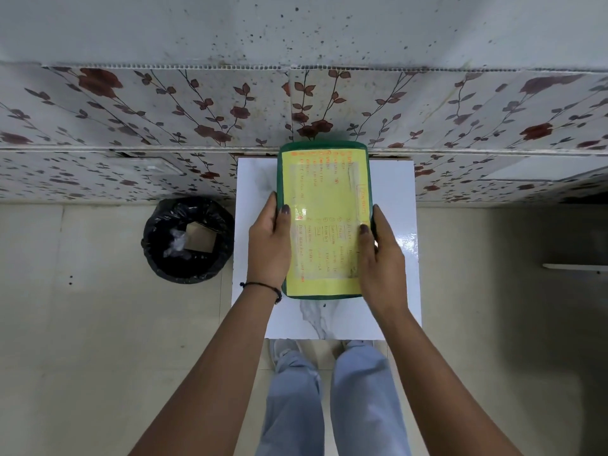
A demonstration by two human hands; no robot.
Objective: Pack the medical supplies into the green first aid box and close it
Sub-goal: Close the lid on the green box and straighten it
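The green first aid box point(324, 146) lies on a small white table point(391, 179), its face covered by a yellow sheet with orange writing and clear tape. Its far end reaches the flowered wall. My left hand point(268, 245) grips the box's left edge, thumb on the yellow sheet. My right hand point(381, 255) grips the right edge in the same way. The box's inside is hidden, and no loose medical supplies show.
A round bin lined with a black bag point(187, 240) stands on the floor just left of the table. A flowered tiled wall point(164, 113) rises behind the table. My legs point(329, 396) stand at the table's near edge.
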